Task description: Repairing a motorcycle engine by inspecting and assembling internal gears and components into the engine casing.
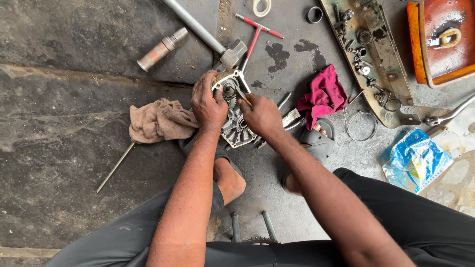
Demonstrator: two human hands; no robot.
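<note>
hands [235,111] on engine case [236,113], betw. both

One camera on my head, looking steeply down, close over my forearms, stained grey concrete floor [74,163] filling the view

Repair wkshop: oily floor [74,163], hammer [217,42], parts tray [396,84]

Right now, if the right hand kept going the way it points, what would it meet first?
The right hand points up-left onto the engine case beside the left hand. It would probably meet the gear first; depth is unclear.
</note>
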